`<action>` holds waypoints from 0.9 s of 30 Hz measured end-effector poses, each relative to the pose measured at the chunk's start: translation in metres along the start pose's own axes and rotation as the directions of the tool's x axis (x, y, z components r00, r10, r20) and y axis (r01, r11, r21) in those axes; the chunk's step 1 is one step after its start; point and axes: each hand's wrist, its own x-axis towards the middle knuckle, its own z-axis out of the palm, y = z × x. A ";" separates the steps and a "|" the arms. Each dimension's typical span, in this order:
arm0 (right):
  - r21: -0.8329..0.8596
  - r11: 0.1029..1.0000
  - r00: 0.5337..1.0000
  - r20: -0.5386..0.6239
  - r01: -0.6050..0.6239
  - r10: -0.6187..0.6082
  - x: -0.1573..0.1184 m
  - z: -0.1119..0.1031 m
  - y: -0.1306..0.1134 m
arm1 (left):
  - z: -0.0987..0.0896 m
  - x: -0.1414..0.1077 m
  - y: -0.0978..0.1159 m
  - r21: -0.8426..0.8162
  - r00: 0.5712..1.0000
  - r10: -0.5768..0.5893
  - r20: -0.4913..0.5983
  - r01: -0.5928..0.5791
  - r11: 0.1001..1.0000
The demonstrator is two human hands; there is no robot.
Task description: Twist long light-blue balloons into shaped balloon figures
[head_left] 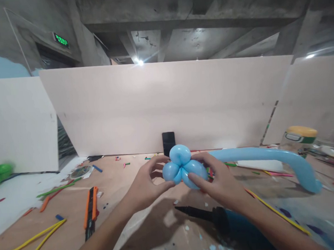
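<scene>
Between my two hands is a light blue modelling balloon (180,154), twisted into a cluster of several round bubbles. My left hand (149,184) curls around the cluster's left bubble, thumb in front and fingers behind. On the other side, my right hand (218,178) grips the right bubbles, with its thumb pressed across the front. The balloon's long untwisted tail (253,153) runs out to the right behind my right hand and bends down at its end. Below the cluster lies a balloon pump (218,216) with a black nozzle and blue body, partly hidden by my right forearm.
An orange and black utility knife (90,210) lies left of my arms. Yellow uninflated balloons (29,241) and other scraps are scattered around. A black phone (168,142) leans against the white board (168,106). A yellow-lidded jar (300,133) stands right; green balloons (1,172) sit far left.
</scene>
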 end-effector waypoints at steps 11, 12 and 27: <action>0.540 0.834 0.969 0.245 -0.115 -0.025 0.009 -0.005 0.015 | -0.009 0.001 -0.010 -0.379 0.962 -0.134 0.237 0.218 0.899; 0.549 0.826 0.964 0.265 -0.128 -0.027 0.009 -0.005 0.016 | -0.009 0.001 -0.011 -0.416 0.957 -0.140 0.252 0.238 0.878; 0.372 0.921 0.958 0.287 -0.116 0.005 0.003 -0.004 0.008 | -0.003 -0.005 0.001 -0.108 0.981 -0.106 0.162 0.124 0.986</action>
